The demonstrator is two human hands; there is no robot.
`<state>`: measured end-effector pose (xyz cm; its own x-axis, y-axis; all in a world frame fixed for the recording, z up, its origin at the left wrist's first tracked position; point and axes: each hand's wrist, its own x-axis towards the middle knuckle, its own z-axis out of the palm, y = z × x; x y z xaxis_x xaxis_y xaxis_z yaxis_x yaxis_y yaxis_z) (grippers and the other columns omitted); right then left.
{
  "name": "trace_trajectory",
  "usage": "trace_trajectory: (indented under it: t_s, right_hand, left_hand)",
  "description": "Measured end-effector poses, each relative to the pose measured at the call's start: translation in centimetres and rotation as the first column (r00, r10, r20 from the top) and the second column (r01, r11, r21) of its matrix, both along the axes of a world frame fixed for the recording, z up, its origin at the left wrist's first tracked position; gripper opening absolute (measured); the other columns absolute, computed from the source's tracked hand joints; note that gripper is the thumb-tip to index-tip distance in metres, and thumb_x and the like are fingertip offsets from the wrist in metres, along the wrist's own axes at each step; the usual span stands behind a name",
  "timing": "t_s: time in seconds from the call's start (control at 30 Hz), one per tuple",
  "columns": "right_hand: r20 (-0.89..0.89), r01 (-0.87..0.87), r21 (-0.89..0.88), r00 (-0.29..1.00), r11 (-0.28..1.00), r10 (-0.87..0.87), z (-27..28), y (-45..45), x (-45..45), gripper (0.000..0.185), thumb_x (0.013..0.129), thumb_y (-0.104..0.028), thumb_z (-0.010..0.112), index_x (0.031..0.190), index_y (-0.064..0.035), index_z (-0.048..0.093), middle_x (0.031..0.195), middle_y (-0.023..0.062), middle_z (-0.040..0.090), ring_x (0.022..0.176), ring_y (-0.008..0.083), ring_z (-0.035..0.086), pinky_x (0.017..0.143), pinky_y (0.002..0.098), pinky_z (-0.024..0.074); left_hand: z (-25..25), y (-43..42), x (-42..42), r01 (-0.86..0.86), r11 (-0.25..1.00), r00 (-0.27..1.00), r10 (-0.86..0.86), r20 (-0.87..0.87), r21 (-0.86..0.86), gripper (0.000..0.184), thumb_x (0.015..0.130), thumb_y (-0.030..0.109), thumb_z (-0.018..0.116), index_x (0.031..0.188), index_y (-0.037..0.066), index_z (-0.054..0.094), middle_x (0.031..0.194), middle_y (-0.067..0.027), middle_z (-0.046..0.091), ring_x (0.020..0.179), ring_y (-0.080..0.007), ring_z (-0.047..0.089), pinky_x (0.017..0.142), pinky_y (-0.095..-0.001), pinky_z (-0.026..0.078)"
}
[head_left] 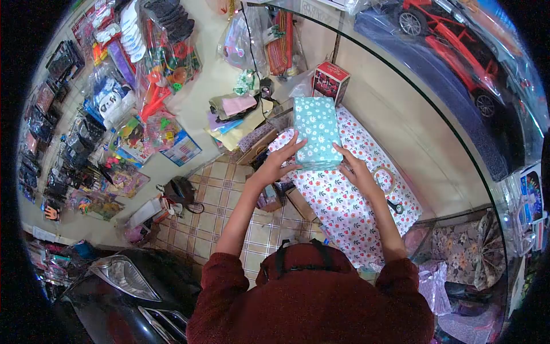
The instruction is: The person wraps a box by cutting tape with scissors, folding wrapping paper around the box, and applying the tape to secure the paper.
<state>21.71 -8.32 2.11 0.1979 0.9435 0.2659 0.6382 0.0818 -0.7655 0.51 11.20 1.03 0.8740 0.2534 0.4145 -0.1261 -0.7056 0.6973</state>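
Teal daisy-patterned box [317, 129] sits between left hand [282, 159] and right hand [356, 167].

the blue-green box-shaped pack with white daisies [317, 129] lies flat on the desk, on a white sheet with little red and blue flowers [355, 200]. the left hand [281, 160] touches its left side, the right hand [356, 169] its near right corner.
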Motion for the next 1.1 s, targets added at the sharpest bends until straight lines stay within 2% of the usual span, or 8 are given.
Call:
trace_trajectory:
  t_s: [0.17,0.27,0.37,0.4,0.53,0.8,1.0,1.1]
  right_hand:
    - [-0.02,0.028,-0.02,0.999,0.999,-0.029,0.8,-0.2,-0.8,0.064,0.087,0.007,0.055,0.144,-0.0201,0.04,0.136,0.0222,0.05,0.117,0.0384,0.057,0.096,0.0413,0.0488]
    - [0.223,0.121,0.006,0.967,0.993,-0.119,0.8,-0.2,-0.8,0.058,0.088,0.006,0.05,0.142,-0.0166,0.044,0.134,0.0232,0.052,0.115,0.0392,0.056,0.099,0.043,0.0455]
    - [0.207,0.229,0.279,0.934,0.933,-0.291,1.1,0.5,-2.8,0.054,0.088,0.005,0.048,0.139,-0.0122,0.047,0.132,0.0236,0.052,0.118,0.0391,0.053,0.102,0.0447,0.0416]
    - [0.173,0.246,0.279,0.938,0.928,-0.301,1.7,0.5,-3.6,0.049,0.088,0.002,0.05,0.136,-0.0089,0.051,0.131,0.0219,0.052,0.123,0.0375,0.05,0.105,0.0434,0.0383]
    - [0.122,0.146,0.212,0.977,0.966,-0.175,3.9,1.2,-8.3,0.034,0.09,-0.005,0.055,0.124,-0.0063,0.058,0.13,0.0183,0.052,0.123,0.0339,0.049,0.103,0.0401,0.0387]
    - [-0.062,-0.212,0.093,0.974,0.973,0.218,0.8,10.2,-15.7,0.026,0.09,-0.009,0.058,0.116,-0.0056,0.061,0.123,0.0172,0.054,0.118,0.034,0.051,0.102,0.0402,0.0396]
    - [-0.096,-0.26,-0.022,0.962,0.965,0.257,-6.1,21.2,-19.9,0.027,0.086,-0.007,0.061,0.113,-0.0037,0.061,0.118,0.0165,0.057,0.114,0.0329,0.054,0.098,0.0392,0.0412]
    - [-0.138,-0.276,-0.044,0.954,0.96,0.268,-11.3,28.8,-21.7,0.027,0.087,-0.01,0.063,0.112,-0.0013,0.06,0.112,0.0156,0.06,0.107,0.0281,0.059,0.093,0.0363,0.0455]
  left_hand:
    - [-0.3,-0.2,-0.2,0.013,0.999,1.0,-0.012,0.017,-0.036,0.086,0.076,-0.007,0.066,0.149,0.022,0.031,0.157,-0.0129,0.019,0.133,-0.0356,0.041,0.103,-0.041,0.044]
    - [-0.5,-1.2,-0.7,-0.063,0.997,0.997,0.065,0.049,-0.037,0.076,0.079,-0.011,0.059,0.146,0.017,0.037,0.153,-0.0156,0.029,0.132,-0.0349,0.043,0.104,-0.0398,0.042]
    - [-1.3,-2.4,-1.5,-0.12,0.986,0.984,0.134,0.118,-0.114,0.065,0.082,-0.013,0.051,0.141,0.012,0.044,0.147,-0.0192,0.039,0.13,-0.0353,0.045,0.103,-0.0393,0.043]
    - [-1.1,-3.3,-1.7,-0.197,0.976,0.959,0.211,0.191,-0.09,0.056,0.084,-0.012,0.049,0.136,0.008,0.05,0.134,-0.0204,0.053,0.121,-0.0354,0.055,0.099,-0.0387,0.045]
    - [-2.8,-4.0,-3.9,-0.261,0.932,0.95,0.294,0.104,-0.249,0.039,0.086,-0.009,0.049,0.122,0.003,0.06,0.105,-0.0177,0.066,0.099,-0.0301,0.065,0.088,-0.0344,0.05]
    - [-5.4,-0.4,-9.9,-0.433,0.803,0.865,0.498,0.063,-0.409,0.022,0.091,0.003,0.054,0.109,0.0,0.065,0.099,-0.0165,0.069,0.092,-0.0271,0.067,0.083,-0.0342,0.05]
    - [-10.9,8.0,-14.9,-0.593,0.691,0.772,0.633,-0.048,-0.413,0.02,0.092,0.009,0.057,0.108,0.0,0.065,0.1,-0.0174,0.069,0.087,-0.0259,0.068,0.078,-0.0336,0.051]
    - [-13.5,13.2,-16.7,-0.627,0.615,0.752,0.637,-0.166,-0.479,0.025,0.093,0.014,0.059,0.112,-0.002,0.064,0.1,-0.0165,0.07,0.094,-0.0234,0.067,0.085,-0.0344,0.05]
